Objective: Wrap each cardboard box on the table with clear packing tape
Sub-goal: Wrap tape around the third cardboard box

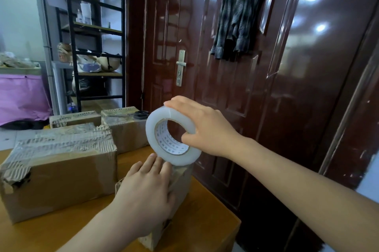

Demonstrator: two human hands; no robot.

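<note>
Head view, the only one we have. Centre of the frame, the right hand (207, 128) holds the tape roll (172, 135) up on edge, its open core facing the camera; the fingers (176, 104) curl over the top of the roll and the thumb hooks in at the core, so they are clamped on the roll. The bottom of the roll sits just at the far top edge of the small box (178, 186), which stands at lower centre on the bench (205, 221), close to its right-hand edge.

The left hand (147, 194) lies flat on top of that small box, fingers straight and side by side, pressing down, fingertips reaching right up to the underside of the roll. So the roll is directly beyond the left fingertips and touching or all but touching them. Whether a strip of tape is already stuck under that palm, I cannot tell; clear tape does not show here.

The box's long axis runs away from the camera, towards the roll. My read: the pull goes along that line, over the far end, with the left hand as anchor.

At left of frame waits the big box (61, 173), its top torn and already glossy with tape, and two more boxes (123, 126) sit behind it, a pair of scissors (140, 114) resting on the right-hand one.
</note>
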